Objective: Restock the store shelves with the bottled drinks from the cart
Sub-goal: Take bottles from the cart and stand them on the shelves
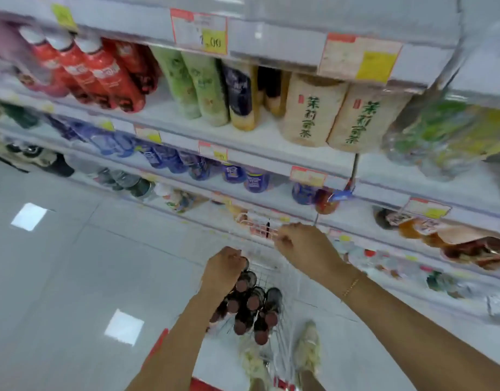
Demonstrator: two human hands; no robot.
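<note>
Below me stands a wire cart (282, 280) holding several dark bottles with dark red caps (254, 306), packed upright. My left hand (223, 272) reaches into the cart's left side, its fingers closed over the top of one bottle (245, 263). My right hand (302, 244) is at the cart's far rim (260, 225), with curled fingers that seem to grip the wire. The store shelves (243, 162) run from upper left to right beyond the cart, stocked with drinks. The picture is blurred.
The upper shelf holds red bottles (102, 74), green bottles (203, 88) and beige tea bottles (313, 108); blue bottles (170, 159) stand below. Price tags (199, 31) hang on shelf edges. Pale tiled floor (74, 263) lies left. My shoes (308, 351) are beside the cart.
</note>
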